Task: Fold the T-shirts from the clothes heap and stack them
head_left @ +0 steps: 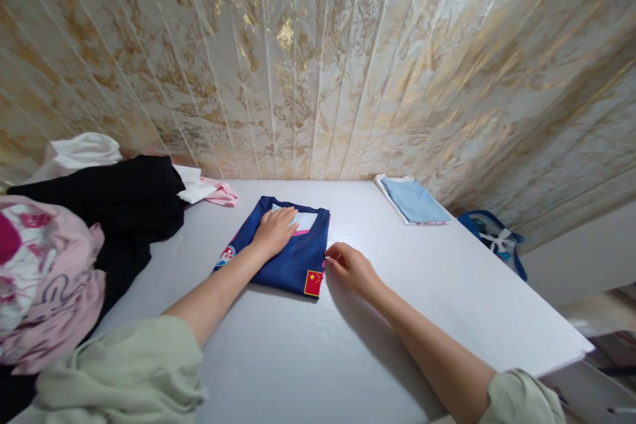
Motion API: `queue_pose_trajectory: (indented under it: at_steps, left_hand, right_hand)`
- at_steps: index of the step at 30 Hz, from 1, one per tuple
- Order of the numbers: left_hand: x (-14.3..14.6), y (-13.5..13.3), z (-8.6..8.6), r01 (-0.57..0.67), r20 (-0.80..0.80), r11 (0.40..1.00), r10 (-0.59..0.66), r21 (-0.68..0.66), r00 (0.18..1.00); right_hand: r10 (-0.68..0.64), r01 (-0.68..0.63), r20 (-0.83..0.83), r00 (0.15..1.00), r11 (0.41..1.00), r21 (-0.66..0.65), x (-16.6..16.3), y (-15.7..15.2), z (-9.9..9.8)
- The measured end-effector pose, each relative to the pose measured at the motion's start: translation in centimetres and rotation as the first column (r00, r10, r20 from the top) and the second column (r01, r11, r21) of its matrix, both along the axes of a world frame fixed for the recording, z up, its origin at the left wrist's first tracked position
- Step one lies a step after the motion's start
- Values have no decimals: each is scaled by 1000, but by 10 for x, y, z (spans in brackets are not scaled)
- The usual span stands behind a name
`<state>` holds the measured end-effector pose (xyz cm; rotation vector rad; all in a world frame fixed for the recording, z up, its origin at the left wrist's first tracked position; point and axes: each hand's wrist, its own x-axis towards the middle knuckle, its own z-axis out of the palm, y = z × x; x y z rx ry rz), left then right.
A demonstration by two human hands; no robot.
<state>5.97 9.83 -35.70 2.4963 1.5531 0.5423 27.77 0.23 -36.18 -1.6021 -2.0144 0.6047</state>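
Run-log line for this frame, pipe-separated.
left hand: on folded navy shirt | right hand: at its right edge | left: loose clothes pile | back right: folded light-blue cloth

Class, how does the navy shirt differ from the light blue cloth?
The navy shirt bears a flag patch and round badge; the light blue cloth looks plain. The left hand rests on the shirt; neither hand touches the cloth. Both look folded and lie flat.

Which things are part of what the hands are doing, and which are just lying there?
In use:
- navy shirt, left hand on top, right hand at its edge
- table underneath

Apparently just lying there:
- black cloth
- pink cloth
- white cloth
- light-blue cloth
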Motion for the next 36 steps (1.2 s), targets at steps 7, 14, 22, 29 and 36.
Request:
queue_pose_trajectory:
  at_steps: [7,14,22,29,36]
  left_hand:
    - [-10,-87,9,129,125,992,-129,7,984]
    - [-6,-114,-14,158,260,987,-143,-39,955]
    - [4,-122,-3,128,269,992,-118,-21,956]
    - [15,-128,-7,98,223,993,-80,-72,972]
    - [23,-134,-9,55,107,998,-54,-4,993]
  right_hand:
    - [-33,25,-63,998,993,-114,-4,-3,-6]
    - [-42,-26,-327,944,979,-202,-15,-7,-6]
    - [-191,-93,-589,785,904,-417,-18,-13,-2]
    - [-214,-206,-631,746,826,-524,-18,-17,5]
    - [-192,-163,-561,805,838,-521,-25,-14,0]
